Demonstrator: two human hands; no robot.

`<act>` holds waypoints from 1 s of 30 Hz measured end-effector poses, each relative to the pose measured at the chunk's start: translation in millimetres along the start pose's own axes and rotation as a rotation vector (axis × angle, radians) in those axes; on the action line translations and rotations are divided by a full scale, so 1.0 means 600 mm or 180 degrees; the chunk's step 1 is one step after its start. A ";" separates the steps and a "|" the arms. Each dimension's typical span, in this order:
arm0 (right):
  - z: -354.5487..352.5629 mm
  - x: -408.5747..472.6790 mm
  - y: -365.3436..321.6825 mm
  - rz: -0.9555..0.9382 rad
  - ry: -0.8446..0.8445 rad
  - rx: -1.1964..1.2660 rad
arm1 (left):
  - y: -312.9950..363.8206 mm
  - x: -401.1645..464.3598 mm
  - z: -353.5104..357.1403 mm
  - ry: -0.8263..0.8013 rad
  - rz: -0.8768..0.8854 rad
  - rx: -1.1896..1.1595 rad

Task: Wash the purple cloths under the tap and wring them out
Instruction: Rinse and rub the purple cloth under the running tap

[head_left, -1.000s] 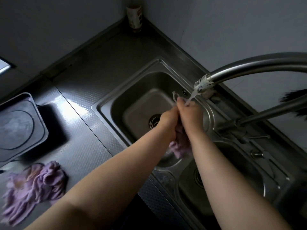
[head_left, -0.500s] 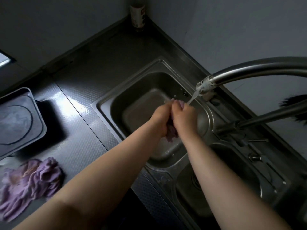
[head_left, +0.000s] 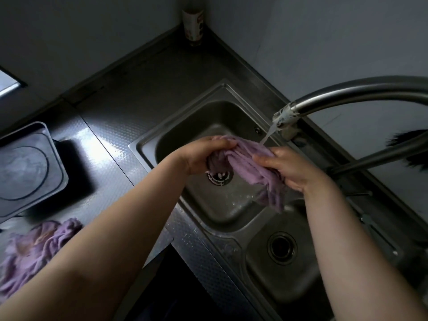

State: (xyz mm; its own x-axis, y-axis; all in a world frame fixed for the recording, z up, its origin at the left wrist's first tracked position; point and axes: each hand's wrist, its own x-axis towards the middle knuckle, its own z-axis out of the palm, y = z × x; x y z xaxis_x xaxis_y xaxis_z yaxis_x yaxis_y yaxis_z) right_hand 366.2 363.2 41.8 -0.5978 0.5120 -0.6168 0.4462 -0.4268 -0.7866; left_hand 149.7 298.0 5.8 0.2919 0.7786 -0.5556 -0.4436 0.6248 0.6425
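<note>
A wet purple cloth (head_left: 247,163) is stretched between both hands over the larger sink basin (head_left: 148,144). My left hand (head_left: 203,156) grips its left end and my right hand (head_left: 291,167) grips its right part, with a tail of cloth hanging down below that hand. Water runs from the curved steel tap (head_left: 287,114) onto the cloth's upper right edge. Another purple cloth (head_left: 37,249) lies crumpled on the counter at the lower left, partly hidden by my left forearm.
A smaller second basin with a drain (head_left: 281,247) sits at the lower right. A dark square tray (head_left: 25,167) rests on the counter at left. A bottle (head_left: 193,24) stands in the back corner. A dark brush (head_left: 407,147) shows at the right edge.
My hands were pressed together around the bunched cloth under the tap. They have moved apart and the cloth is now spread out between them.
</note>
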 end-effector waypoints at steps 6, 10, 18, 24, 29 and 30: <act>-0.022 -0.012 0.019 0.0151 -0.0129 -0.0352 | 0.010 0.006 0.001 0.0339 0.0348 -0.0314; -0.027 -0.013 0.044 -0.0335 0.0243 0.0735 | -0.005 0.001 0.002 0.0441 0.0323 -0.0407; 0.043 -0.006 0.025 -0.0781 0.1099 0.1213 | -0.056 0.027 0.055 0.0924 0.0391 -0.0637; 0.113 0.025 0.014 -0.0643 0.1974 -0.0982 | -0.061 0.068 0.131 0.1818 -0.0057 -0.1249; 0.094 0.043 0.024 -0.0673 0.2428 -0.1205 | -0.063 0.076 0.148 0.1892 -0.0114 -0.1270; 0.107 0.038 0.033 -0.0724 0.2331 -0.1349 | -0.056 0.076 0.137 0.2000 -0.0088 -0.1304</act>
State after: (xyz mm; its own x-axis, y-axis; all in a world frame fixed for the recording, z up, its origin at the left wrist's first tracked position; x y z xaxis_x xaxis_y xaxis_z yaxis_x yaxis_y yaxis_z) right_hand 318.6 318.3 14.0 -0.1893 0.9631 -0.1913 0.6651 -0.0175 -0.7466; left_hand 247.8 317.3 2.2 -0.1767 0.5060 -0.8442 -0.7589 0.4762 0.4442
